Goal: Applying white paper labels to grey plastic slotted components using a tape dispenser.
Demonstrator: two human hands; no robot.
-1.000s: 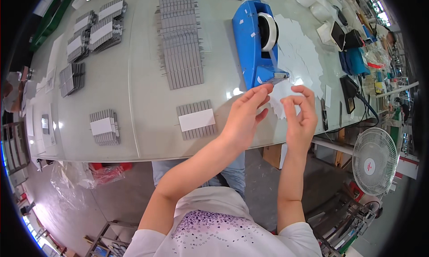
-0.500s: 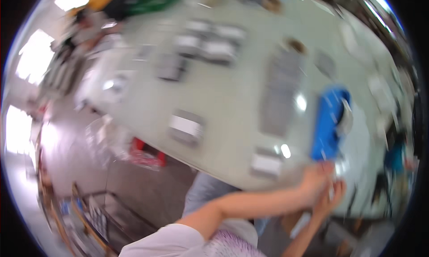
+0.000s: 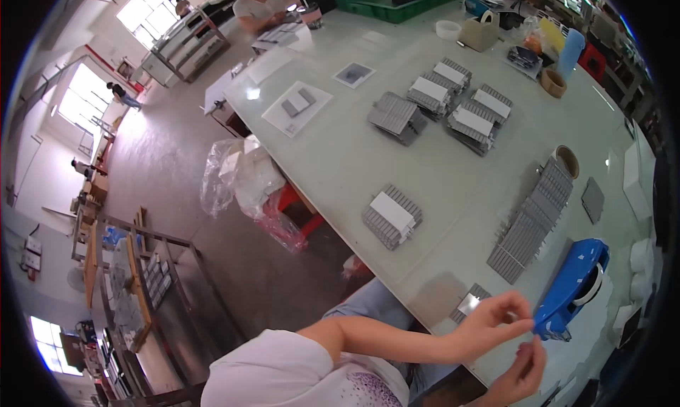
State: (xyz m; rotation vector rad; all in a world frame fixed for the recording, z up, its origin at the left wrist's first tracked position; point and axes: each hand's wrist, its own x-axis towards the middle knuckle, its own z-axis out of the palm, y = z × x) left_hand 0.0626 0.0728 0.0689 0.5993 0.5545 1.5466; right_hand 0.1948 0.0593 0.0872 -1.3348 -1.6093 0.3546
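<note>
My left hand [image 3: 494, 327] reaches over the near right part of the table, thumb and fingertips pinched together. Just below it is my right hand [image 3: 521, 377], its thumb and finger also pinched. Whatever lies between the fingertips is too small to make out. Both hands are beside the cutting end of a blue tape dispenser [image 3: 572, 283] that carries a pale tape roll. Partly behind my left hand lies a grey ribbed stack [image 3: 467, 302] with a shiny white patch. Another grey ribbed stack [image 3: 392, 217] with a white paper band sits to the left.
Several grey banded stacks [image 3: 471, 120] stand mid-table. A long row of grey ribbed pieces [image 3: 533, 219] lies left of the dispenser, with a brown tape roll [image 3: 566, 161] at its far end. A green tray [image 3: 397, 2] and a person [image 3: 262, 5] are at the far side.
The view has swung and steadied, so the table sits differently in the picture. My hands stay by the dispenser's end, with their fingertips close together.
</note>
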